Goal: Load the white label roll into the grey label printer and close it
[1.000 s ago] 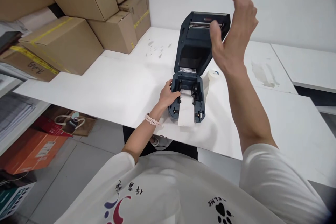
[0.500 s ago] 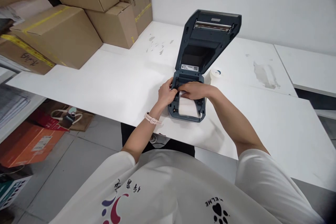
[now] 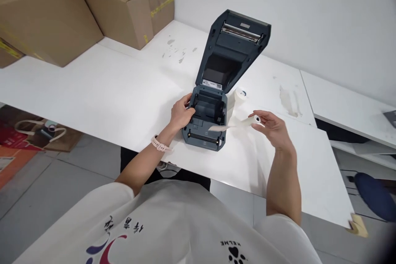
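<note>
A dark label printer [image 3: 204,126] stands on the white table with its lid raised, its paper bay bare. My left hand [image 3: 182,113] grips the printer's left side, thumb over the rim and fingertips hidden behind the edge. To the right of the printer, my right hand [image 3: 274,130] holds a thin roll of label paper [image 3: 250,121] by its end, between thumb and fingers. A loose strip from that roll trails left over the front of the printer. A thicker white roll [image 3: 239,95] lies on the table just behind, near the printer's right side.
Stacked cardboard boxes [image 3: 117,18] occupy the table's back left. A white wall [image 3: 278,12] rises behind. The table [image 3: 130,86] has peeled patches. On the floor at left lies a paper bag [image 3: 63,138]; a dark blue stool seat [image 3: 374,196] is at the lower right.
My right hand has lifted the thin label roll out of the printer and carried it right. My left hand stays on the printer's left side. The view has shifted right.
</note>
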`<state>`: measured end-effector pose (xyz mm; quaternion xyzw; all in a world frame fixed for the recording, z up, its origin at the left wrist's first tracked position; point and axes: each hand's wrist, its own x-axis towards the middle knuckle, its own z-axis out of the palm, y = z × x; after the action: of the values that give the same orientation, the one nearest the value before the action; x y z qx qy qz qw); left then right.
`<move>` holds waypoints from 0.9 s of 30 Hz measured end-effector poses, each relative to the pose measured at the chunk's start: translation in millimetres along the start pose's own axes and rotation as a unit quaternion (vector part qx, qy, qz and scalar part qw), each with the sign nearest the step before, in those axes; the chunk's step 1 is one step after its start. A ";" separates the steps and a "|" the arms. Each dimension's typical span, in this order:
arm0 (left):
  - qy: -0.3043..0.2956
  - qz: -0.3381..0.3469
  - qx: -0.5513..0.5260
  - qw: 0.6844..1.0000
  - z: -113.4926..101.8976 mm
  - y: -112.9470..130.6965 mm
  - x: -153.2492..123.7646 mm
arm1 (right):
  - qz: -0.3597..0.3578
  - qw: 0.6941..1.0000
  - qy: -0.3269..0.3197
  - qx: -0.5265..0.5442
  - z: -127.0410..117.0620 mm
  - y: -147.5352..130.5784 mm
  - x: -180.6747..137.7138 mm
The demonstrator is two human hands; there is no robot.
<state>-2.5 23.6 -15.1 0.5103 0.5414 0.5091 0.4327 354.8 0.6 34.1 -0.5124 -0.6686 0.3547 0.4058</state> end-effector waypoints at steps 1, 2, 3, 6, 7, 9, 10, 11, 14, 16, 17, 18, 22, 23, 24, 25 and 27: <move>0.000 0.002 -0.003 1.000 0.3 -0.2 0.1 | 0.013 1.000 0.011 -0.004 3.5 11.0 2.8; -0.002 0.004 -0.006 1.000 0.4 -0.4 0.2 | 0.025 1.000 0.008 -0.010 5.8 19.9 6.4; -0.002 0.005 -0.007 1.000 0.4 -0.5 0.3 | 0.036 0.999 -0.008 -0.013 6.0 26.5 10.0; 0.001 -0.001 -0.007 1.000 -0.1 -1.6 0.7 | 0.036 0.996 -0.080 0.011 -8.7 35.3 17.4; 0.003 -0.004 -0.007 1.000 -0.4 -2.1 0.9 | 0.024 0.994 -0.101 0.026 -17.5 35.6 18.2; 0.004 -0.009 -0.009 1.000 -0.8 -2.8 1.2 | -0.015 0.988 -0.141 0.057 -35.7 33.2 18.1; 0.004 -0.011 -0.012 1.000 -0.9 -2.9 1.3 | -0.035 0.983 -0.168 0.070 -43.1 30.7 17.7; 0.002 -0.011 -0.016 1.000 -1.1 -2.7 1.3 | -0.051 0.974 -0.205 0.079 -48.3 27.1 17.5; 0.000 -0.011 -0.022 1.000 -1.2 -0.7 0.3 | -0.065 0.939 -0.331 0.060 -51.2 12.6 16.5; 0.004 -0.012 -0.021 1.000 -1.2 0.9 -0.8 | -0.073 0.923 -0.374 0.046 -48.6 2.3 12.8; 0.006 -0.013 -0.020 1.000 -1.1 1.5 -1.2 | -0.090 0.919 -0.381 0.053 -48.6 -2.5 8.9; 0.007 -0.014 -0.019 1.000 -1.0 1.9 -1.6 | -0.115 0.915 -0.381 0.069 -50.2 -7.0 3.4; 0.004 -0.017 -0.024 1.000 -1.1 1.5 -1.6 | -0.240 0.857 -0.419 0.178 -69.2 -25.5 -26.6; 0.004 -0.017 -0.026 1.000 -1.2 1.2 -1.5 | -0.241 0.855 -0.424 0.175 -72.6 -30.1 -32.3; 0.005 -0.018 -0.027 0.999 -1.3 0.9 -1.5 | -0.219 0.867 -0.424 0.144 -73.3 -34.1 -35.8; 0.006 -0.018 -0.027 0.999 -1.5 0.6 -1.4 | -0.175 0.888 -0.417 0.087 -70.7 -36.9 -36.9; 0.007 -0.019 -0.026 0.999 -1.5 0.5 -1.6 | -0.058 0.920 -0.384 -0.052 -55.8 -37.4 -32.1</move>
<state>-3.7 21.9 -14.6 0.4850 0.5407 0.5186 0.4512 395.2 -35.6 85.0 -0.3176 -0.8189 0.4653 0.1102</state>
